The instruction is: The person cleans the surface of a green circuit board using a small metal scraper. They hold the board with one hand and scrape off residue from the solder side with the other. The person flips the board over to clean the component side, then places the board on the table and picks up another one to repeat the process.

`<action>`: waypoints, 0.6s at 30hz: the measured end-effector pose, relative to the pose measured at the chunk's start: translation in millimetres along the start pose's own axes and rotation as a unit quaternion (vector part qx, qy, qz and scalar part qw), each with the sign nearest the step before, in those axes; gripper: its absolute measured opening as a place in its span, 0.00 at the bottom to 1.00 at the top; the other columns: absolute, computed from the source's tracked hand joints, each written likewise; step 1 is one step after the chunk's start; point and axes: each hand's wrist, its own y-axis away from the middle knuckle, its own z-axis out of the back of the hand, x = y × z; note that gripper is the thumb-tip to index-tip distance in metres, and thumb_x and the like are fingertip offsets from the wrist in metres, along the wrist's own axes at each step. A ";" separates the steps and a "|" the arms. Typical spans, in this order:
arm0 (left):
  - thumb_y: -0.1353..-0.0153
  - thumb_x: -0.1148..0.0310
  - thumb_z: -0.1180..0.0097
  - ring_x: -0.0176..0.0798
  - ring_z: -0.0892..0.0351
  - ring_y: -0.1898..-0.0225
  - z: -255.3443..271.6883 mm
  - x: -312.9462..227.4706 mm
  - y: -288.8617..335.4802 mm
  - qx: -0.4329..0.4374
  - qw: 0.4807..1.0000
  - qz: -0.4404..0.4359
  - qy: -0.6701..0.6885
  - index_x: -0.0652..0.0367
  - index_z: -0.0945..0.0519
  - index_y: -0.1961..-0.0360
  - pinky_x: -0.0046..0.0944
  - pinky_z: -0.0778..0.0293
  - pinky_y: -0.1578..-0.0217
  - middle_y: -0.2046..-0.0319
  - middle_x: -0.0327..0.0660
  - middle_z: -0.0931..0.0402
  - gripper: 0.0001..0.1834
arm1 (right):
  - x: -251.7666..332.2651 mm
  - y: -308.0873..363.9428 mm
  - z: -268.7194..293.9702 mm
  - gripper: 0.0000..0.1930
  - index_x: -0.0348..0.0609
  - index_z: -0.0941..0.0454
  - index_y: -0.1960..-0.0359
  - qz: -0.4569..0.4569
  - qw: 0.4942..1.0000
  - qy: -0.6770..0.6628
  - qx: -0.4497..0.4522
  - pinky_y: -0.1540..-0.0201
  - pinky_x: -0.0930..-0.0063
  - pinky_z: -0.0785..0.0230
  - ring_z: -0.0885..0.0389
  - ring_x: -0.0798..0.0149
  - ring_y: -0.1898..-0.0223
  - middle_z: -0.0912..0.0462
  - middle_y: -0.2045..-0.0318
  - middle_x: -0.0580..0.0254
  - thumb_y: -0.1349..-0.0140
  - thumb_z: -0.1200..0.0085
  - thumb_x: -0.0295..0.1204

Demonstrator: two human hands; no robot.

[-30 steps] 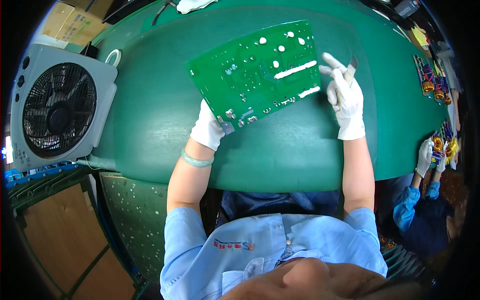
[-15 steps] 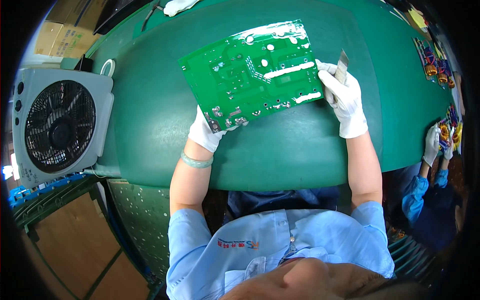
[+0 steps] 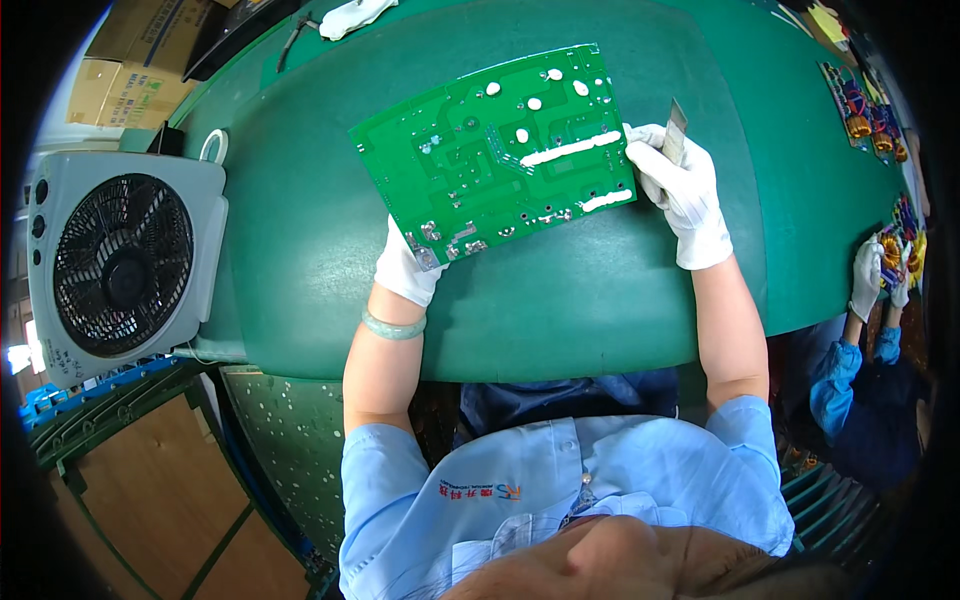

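Observation:
A large green circuit board (image 3: pixel 480 190) is held up tilted above the table, its solder side showing. White strips and blobs sit on its right half, and shiny solder patches lie along its lower left. My left hand (image 3: pixel 405 268), in a white glove, grips the board's lower left corner, with most of the fingers hidden behind it. At the board's right edge is my gloved right hand (image 3: pixel 685 195), closed around a flat metal blade (image 3: pixel 674 133) that points upward. Its thumb and fingertips are at the board's edge; whether they pinch it I cannot tell.
Beneath the board is a green-topped table (image 3: pixel 560 310). A grey box fan (image 3: pixel 125 265) stands at the left, with cardboard boxes (image 3: pixel 130 70) behind it. A white glove (image 3: pixel 355 17) lies at the far edge. On the right, a co-worker's gloved hands (image 3: pixel 868 275) handle parts near wired boards (image 3: pixel 860 110).
The board has shifted slightly left and changed its tilt, so the bright glare along its top edge is gone. Both hands keep their holds.

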 end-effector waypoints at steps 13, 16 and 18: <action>0.24 0.57 0.64 0.53 0.19 0.49 -1.4 0.5 -4.4 -0.112 0.994 0.002 -0.006 0.61 0.29 0.38 0.55 0.17 0.53 0.44 0.51 0.24 0.24 | -4.2 -8.0 1.8 0.14 0.35 0.16 0.57 -0.005 0.997 0.077 0.002 0.80 0.82 0.52 0.40 0.82 0.84 0.29 0.84 0.76 0.38 0.35 0.34; 0.25 0.57 0.62 0.51 0.17 0.51 4.8 -3.9 0.7 -0.093 0.995 0.026 -0.037 0.62 0.28 0.40 0.53 0.16 0.57 0.46 0.50 0.22 0.23 | -4.6 -10.6 3.7 0.14 0.36 0.16 0.57 -0.008 0.995 0.099 0.006 0.80 0.82 0.51 0.39 0.82 0.84 0.29 0.83 0.75 0.38 0.35 0.34; 0.26 0.58 0.60 0.50 0.16 0.53 9.8 -3.5 0.8 -0.085 0.995 0.027 -0.044 0.62 0.27 0.41 0.51 0.15 0.59 0.48 0.50 0.22 0.22 | -5.2 -11.9 3.0 0.14 0.37 0.16 0.57 -0.011 0.991 0.132 0.000 0.80 0.82 0.48 0.37 0.82 0.83 0.27 0.81 0.75 0.37 0.35 0.35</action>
